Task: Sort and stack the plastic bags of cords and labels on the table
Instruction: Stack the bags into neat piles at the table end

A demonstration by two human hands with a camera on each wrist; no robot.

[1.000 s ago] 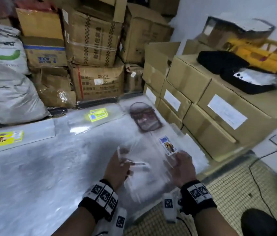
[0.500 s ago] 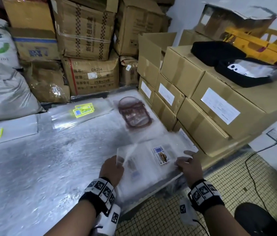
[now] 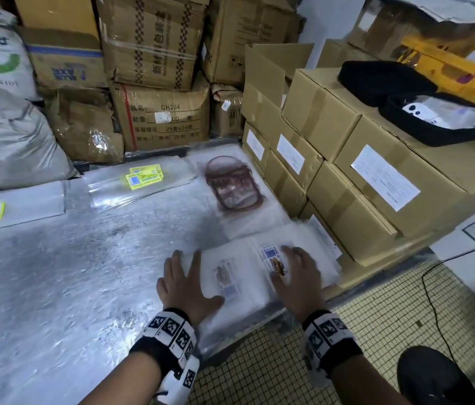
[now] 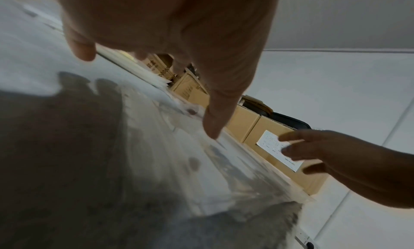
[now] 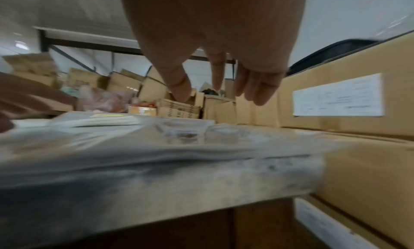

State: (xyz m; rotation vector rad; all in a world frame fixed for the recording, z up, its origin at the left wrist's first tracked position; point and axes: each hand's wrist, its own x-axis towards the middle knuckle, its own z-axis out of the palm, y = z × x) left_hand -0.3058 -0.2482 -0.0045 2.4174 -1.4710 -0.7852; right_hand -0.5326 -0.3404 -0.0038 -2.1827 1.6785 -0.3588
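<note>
Clear plastic bags [image 3: 239, 276] are lying in a flat stack at the near right corner of the grey, scuffed surface [image 3: 70, 282], and both hands are now flattening them. A second ago the hands were holding a bag up off the surface and lowering it; now that bag is down on the stack, and nothing is being held.

The left hand [image 3: 185, 285] is resting on the stack's left edge with its fingers [image 3: 172, 263] spread and straight. The right hand [image 3: 300, 276] is hovering or pressing over the right side, its fingers [image 5: 257, 86] extended and relaxed; motion blur is making it hard to say whether they are touching the plastic. A white and blue label [image 3: 272, 257] is showing through the top bag, just beside the right hand.

This is suggesting that one more bag has joined the pile and the hands are squaring it up. More work is waiting: a bag with a coiled dark red cord [image 3: 235, 185] is lying just beyond the stack, and bags with yellow labels [image 3: 144, 177] are sitting farther back and to the left. Brown cardboard boxes [image 3: 347, 176] are crowding the right side.
</note>
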